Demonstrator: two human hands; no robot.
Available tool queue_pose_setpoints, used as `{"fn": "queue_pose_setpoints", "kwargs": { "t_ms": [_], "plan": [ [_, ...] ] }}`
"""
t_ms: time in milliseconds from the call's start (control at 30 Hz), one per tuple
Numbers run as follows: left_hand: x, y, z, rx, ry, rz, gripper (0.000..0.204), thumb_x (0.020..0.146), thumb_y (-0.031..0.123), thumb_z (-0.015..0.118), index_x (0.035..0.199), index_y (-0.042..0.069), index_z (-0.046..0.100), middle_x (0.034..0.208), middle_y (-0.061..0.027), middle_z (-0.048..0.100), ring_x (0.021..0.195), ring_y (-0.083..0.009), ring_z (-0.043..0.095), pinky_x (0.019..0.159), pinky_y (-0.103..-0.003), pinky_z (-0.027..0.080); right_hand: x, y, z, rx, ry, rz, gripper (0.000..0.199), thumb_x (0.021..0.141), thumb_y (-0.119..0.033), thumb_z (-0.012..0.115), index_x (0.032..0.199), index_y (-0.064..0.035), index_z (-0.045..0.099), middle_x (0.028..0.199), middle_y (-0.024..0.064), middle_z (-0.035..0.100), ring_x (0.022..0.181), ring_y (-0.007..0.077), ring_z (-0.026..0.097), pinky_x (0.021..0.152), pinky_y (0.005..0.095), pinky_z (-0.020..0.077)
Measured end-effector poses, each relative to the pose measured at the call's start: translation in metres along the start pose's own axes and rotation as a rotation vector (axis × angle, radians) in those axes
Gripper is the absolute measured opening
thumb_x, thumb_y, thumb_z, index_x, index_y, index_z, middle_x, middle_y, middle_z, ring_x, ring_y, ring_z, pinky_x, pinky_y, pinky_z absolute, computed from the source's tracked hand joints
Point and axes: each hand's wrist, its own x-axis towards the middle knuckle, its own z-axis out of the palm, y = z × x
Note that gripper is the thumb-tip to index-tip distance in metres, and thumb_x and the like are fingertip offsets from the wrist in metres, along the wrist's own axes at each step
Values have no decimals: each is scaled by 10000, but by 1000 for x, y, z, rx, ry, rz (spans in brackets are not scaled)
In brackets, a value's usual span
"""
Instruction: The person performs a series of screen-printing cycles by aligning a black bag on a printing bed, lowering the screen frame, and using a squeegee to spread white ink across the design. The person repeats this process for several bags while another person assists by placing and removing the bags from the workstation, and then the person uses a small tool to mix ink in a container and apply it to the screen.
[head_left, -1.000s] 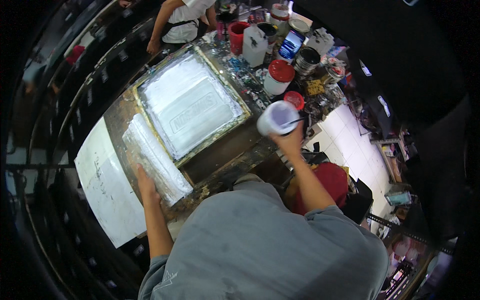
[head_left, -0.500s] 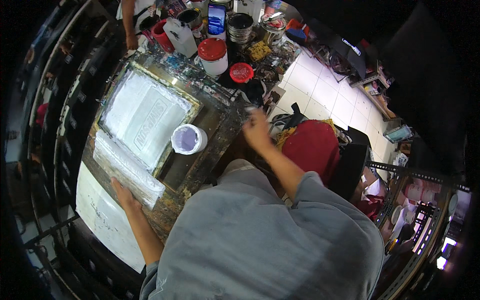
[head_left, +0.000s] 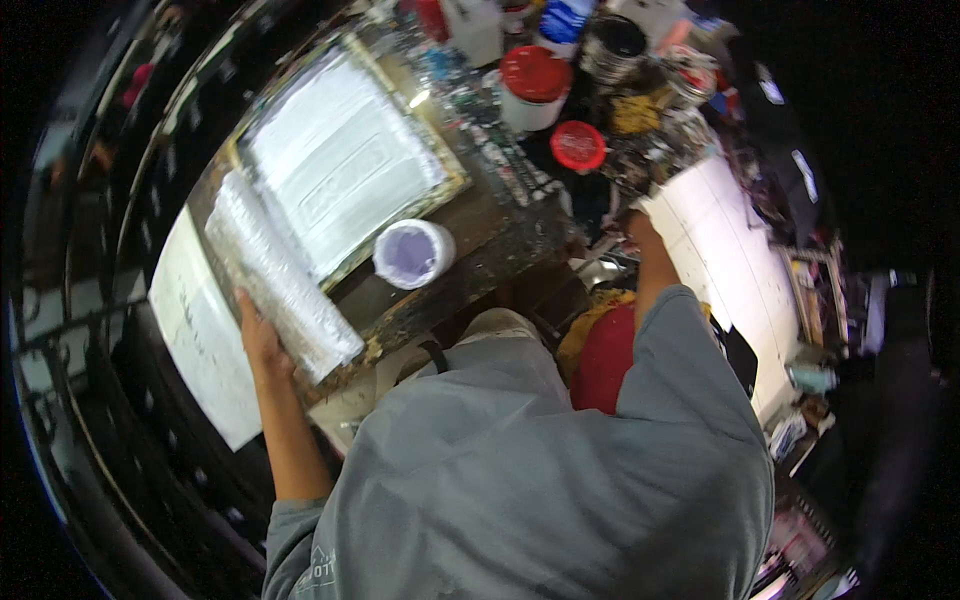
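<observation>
At the left edge of the workbench, my left hand (head_left: 265, 345) grips the wooden back of a wide squeegee (head_left: 285, 275) thickly coated in white ink. Some of its fingers are hidden behind the wood. Beside the squeegee lies a screen-printing frame (head_left: 335, 160), its mesh spread with white ink and a rectangular design faintly visible. A white tub (head_left: 415, 253) with pale lilac contents stands at the frame's near right corner. My right hand (head_left: 642, 235) reaches out beyond the bench's right end, next to dark clutter. Motion blur and that clutter obscure its fingers.
A white bucket with a red lid (head_left: 535, 85), a loose red lid (head_left: 578, 146) and a paint-crusted can (head_left: 613, 45) crowd the far bench. Left of it is a pale board (head_left: 200, 320), near dark racks. A red stool seat (head_left: 605, 360) stands at my right.
My view has turned, shifting the bench. My right arm has swung outward to the right and away from me. The squeegee looks larger and closer, with my left hand at its edge.
</observation>
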Motion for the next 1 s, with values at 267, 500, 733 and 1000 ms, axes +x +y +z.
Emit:
{"fn": "queue_pose_setpoints", "kwargs": {
  "t_ms": [267,500,733,1000],
  "plan": [
    [-17,8,8,-51,46,81,677,1120,489,375,1538,-44,382,1441,-212,563,1224,-317,630,1034,-437,541,26,39,11,-509,135,-198,328,919,-391,712,998,-80,780,871,128,737,756,287,716,662,435,584],
    [-21,8,27,-95,70,161,668,1111,504,401,1500,-38,425,1365,-167,602,1186,-267,633,1011,-399,537,-33,-18,-12,-597,480,-17,308,896,-360,709,980,-73,786,986,157,764,949,330,744,820,446,587],
    [-30,21,68,21,64,198,701,1110,526,371,1524,-39,395,1424,-180,568,1228,-288,610,1052,-400,506,-56,-32,-5,-152,886,-54,231,795,-216,816,1005,-124,785,916,141,768,883,333,753,799,448,587],
    [-40,39,98,57,68,142,685,1109,505,390,1549,-20,369,1472,-179,518,1301,-271,555,1091,-390,474,-14,14,-1,-375,845,83,175,795,-278,758,908,-154,805,889,79,778,836,277,762,763,404,599]
  ]
}}
